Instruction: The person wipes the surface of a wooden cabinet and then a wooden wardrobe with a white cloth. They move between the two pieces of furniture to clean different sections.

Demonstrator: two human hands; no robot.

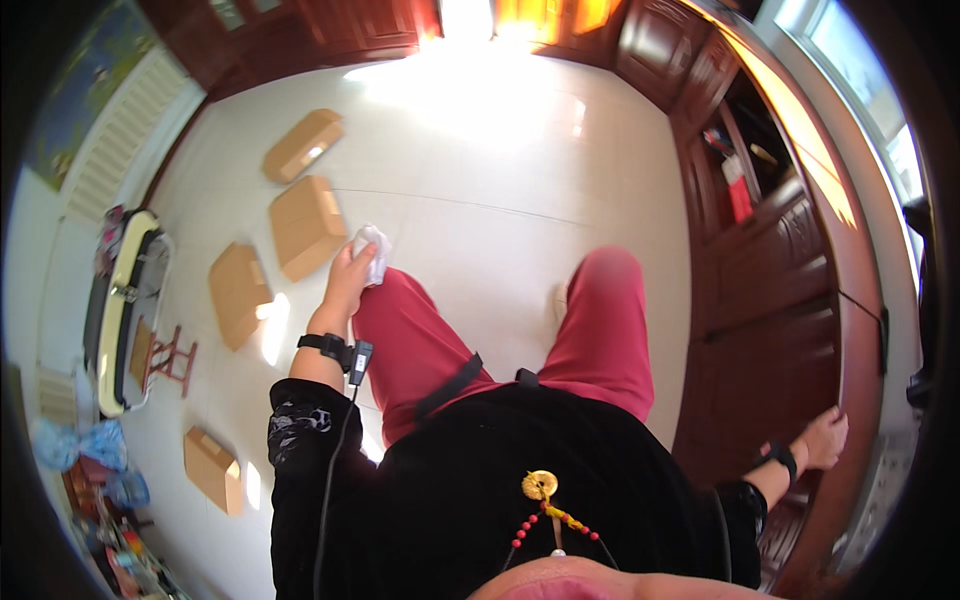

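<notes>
My left hand (pixel 351 274) is closed around a crumpled white cloth (pixel 373 251) beside my left knee. Far to the right, my right hand (pixel 825 439) has its fingers bent against the edge of a dark red wooden cabinet (pixel 765 390); whether they grip it cannot be told. A black strap sits on each wrist, and a cable runs from the left one. Near my left hand, a cardboard box (pixel 304 225) rests on the tiled floor, with another cardboard box (pixel 238 292) to its lower left.
Another cardboard box (pixel 302 145) lies farther up the floor, and one (pixel 214 469) lies lower left. A small folding stool (pixel 169 358) stands at the left by a cream and black case-like object (pixel 124 315). Wooden cabinets (pixel 360 26) line the far side.
</notes>
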